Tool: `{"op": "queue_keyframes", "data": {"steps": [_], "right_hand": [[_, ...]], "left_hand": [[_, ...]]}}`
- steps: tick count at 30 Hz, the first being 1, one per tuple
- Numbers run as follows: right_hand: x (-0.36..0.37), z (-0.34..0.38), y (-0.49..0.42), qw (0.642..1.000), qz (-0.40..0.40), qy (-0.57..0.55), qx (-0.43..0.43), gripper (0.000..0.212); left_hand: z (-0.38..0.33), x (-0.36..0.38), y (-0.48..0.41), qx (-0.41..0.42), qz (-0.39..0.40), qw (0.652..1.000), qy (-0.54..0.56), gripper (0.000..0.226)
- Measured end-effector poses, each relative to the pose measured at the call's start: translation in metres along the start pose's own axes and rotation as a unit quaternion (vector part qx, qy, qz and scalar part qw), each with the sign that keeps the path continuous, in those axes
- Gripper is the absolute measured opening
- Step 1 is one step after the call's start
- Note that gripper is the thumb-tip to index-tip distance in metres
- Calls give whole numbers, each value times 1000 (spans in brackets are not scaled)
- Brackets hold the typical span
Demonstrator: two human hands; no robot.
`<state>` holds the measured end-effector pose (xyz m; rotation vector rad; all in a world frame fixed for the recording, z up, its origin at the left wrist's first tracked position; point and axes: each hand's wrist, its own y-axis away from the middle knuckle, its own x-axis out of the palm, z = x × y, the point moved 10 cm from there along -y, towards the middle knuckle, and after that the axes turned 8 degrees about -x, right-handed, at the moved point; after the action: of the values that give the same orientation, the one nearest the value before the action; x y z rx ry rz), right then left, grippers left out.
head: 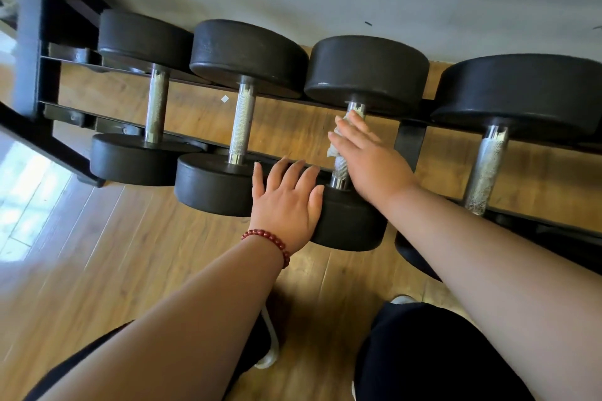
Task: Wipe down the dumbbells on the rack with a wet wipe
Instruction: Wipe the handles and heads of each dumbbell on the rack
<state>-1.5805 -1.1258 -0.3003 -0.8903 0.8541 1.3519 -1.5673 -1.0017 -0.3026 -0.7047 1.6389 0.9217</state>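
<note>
Along a low black rack (411,140) beside a pale wall, a row of dumbbells (247,52) lies with handles running front to back, leaving each knurled bar within reach from above. A person works on the third dumbbell (366,72) from the left. The left hand (286,202) lies flat and open, fingers straight, on that weight's near head (351,225), apparently to stop it rolling. The right hand (368,156) lies across the handle (340,169), fingers nearly straight, pressing the wet wipe (334,148) against the steel. Its thumb is hidden, so whether it closes round the bar cannot be told. White tufts of wipe show past the fingertips. A red bead bracelet (270,241) circles the left wrist.
</note>
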Motion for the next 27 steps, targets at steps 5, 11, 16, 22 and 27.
{"op": "queue_keyframes", "data": {"steps": [5, 11, 16, 22, 27], "right_hand": [[6, 2, 1, 997, -17, -3, -75, 38], [-13, -12, -12, 990, -54, 101, -86, 49], [13, 3, 7, 991, 29, 30, -124, 57], [-5, -18, -13, 993, -54, 43, -98, 49], [16, 2, 7, 985, 11, 11, -169, 53]], "left_hand": [[1, 0, -8, 38, 10, 999, -14, 75], [5, -2, -20, 87, 21, 996, 6, 75], [-4, 6, -17, 100, 19, 976, 193, 65], [0, 6, -17, 107, -10, 970, 219, 59], [1, 9, -17, 107, -10, 970, 217, 59]]}}
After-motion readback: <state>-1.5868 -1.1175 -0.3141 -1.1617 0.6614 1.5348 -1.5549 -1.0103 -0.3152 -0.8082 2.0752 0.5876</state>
